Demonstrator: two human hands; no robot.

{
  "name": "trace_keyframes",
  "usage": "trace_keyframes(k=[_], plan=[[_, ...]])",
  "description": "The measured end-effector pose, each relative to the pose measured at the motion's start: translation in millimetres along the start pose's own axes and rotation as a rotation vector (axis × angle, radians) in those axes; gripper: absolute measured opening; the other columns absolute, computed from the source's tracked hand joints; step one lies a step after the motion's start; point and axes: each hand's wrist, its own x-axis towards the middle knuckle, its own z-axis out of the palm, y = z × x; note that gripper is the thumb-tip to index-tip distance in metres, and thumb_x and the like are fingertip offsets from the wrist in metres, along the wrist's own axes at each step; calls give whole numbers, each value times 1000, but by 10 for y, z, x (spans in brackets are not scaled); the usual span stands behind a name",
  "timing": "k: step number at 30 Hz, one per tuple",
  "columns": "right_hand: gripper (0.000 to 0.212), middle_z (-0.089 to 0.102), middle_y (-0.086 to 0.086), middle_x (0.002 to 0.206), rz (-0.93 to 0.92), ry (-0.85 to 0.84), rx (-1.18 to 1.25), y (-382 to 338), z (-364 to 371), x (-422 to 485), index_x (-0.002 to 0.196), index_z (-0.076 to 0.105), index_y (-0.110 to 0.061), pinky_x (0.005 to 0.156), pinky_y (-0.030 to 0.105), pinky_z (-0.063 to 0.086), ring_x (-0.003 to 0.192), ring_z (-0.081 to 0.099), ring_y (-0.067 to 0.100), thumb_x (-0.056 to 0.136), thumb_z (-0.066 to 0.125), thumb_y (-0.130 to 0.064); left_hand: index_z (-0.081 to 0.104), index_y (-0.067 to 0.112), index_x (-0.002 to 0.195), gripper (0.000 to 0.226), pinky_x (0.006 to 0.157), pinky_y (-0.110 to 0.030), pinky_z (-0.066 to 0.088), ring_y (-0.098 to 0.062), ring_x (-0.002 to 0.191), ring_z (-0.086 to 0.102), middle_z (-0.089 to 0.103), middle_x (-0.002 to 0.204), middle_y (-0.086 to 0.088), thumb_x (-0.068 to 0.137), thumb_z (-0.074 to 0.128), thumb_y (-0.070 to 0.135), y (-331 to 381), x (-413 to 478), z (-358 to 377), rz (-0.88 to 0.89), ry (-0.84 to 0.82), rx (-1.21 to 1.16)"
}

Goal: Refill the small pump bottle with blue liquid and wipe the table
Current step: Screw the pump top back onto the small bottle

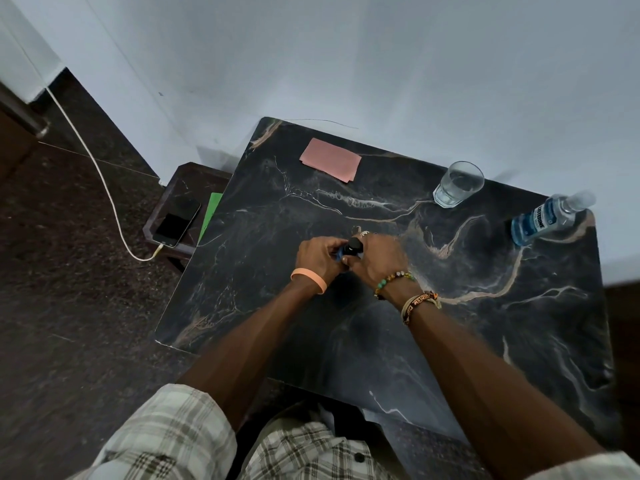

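The left grip (317, 254) clasps the blue body of the small pump bottle (354, 244) at the middle of the table (381, 341), while the right grip (375, 258) is curled round its black pump top. I judge the top is being twisted, whether loose or tight I cannot tell. If loose, the next move calls for lifting it clear and fetching the large bottle of blue liquid (540, 220) from the far right corner

A pale blue-grey wall (346, 46) fills the far side in dim, even light. The floor (69, 306) is dark speckled stone. A black marble table (249, 271) veined in tan and white stands with its far edge against the wall. A lower dark side table (178, 188) sits just beside its left edge, and a white cable (100, 174) crosses the floor to it.
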Motion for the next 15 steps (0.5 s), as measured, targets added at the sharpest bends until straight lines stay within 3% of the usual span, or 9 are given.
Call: trace_keyframes(k=[3,7,12,15], plan=[[26,66,3,92,35,-4,78,17,40,-2,98,64,-23,71,33,51,84,61,23,81,71,-41,75,19,100,35,76,-19,51,-12,85,68,75,92,-1,67,82,16,-18,-3,10,3,9,-19],[22,63,1,99,2,-34,340,86,120,-78,100,61,-26,72,29,47,87,59,19,80,69,-27,73,15,106,37,84,-34,56,-15,91,69,74,100,-4,69,81,10,-47,-8,58,-36,6,-89],[36,61,-12,70,46,-86,511,135,185,-228,108,58,-25,51,20,43,65,58,8,75,64,-11,70,10,110,41,86,-32,56,-15,96,67,68,109,-8,70,82,10,-67,-27,105,-31,13,-126],[32,56,-13,63,52,-95,529,137,205,-257,99,55,-27,47,16,37,60,56,6,78,61,-4,69,10,110,45,85,-25,56,-12,97,65,65,111,-5,67,85,14,-68,-40,126,-39,20,-156]])
